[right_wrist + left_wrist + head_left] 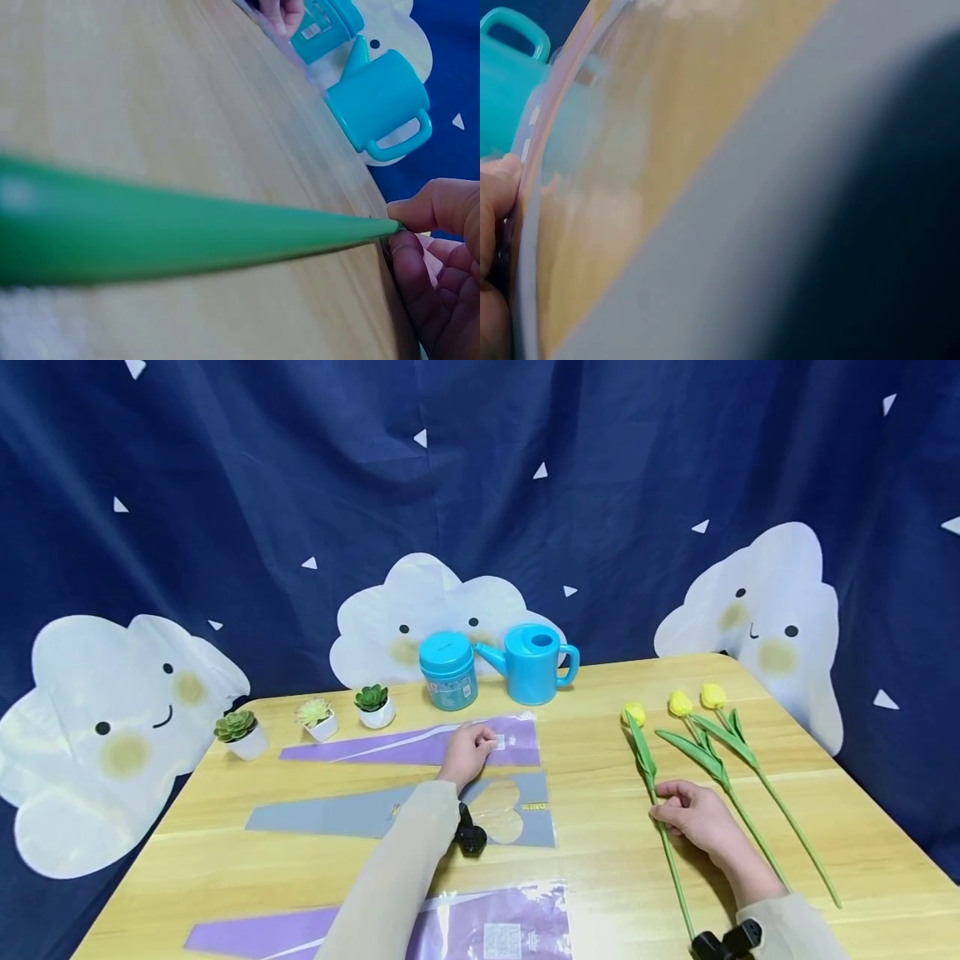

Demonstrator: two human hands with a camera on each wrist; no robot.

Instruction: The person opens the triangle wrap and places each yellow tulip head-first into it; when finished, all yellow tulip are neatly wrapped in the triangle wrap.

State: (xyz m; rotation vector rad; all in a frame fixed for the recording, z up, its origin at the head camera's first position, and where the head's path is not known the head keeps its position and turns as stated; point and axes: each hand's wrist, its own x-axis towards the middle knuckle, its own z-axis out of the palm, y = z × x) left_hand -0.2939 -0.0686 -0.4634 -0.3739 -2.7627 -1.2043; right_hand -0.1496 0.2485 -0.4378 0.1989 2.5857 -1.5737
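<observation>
My left hand (467,750) is at the far purple flower sleeve (416,747), fingertips pinching at its film near the printed label. That sleeve lies on the table; in the left wrist view the thumb (501,176) is right at the film's edge. Thumb and fingers of my right hand (701,818) pinch the green stem of the leftmost yellow tulip (642,752), just below its leaf. Close up, a green stem (187,229) runs to those fingers in the right wrist view. Two more yellow tulips (681,703) lie to its right.
A grey sleeve (322,814) lies under my left forearm, with another purple sleeve (487,927) nearer. Along the back stand three small potted succulents (375,706), a blue jar (448,672) and a blue watering can (532,668). A dark blue curtain (480,460) hangs behind the table.
</observation>
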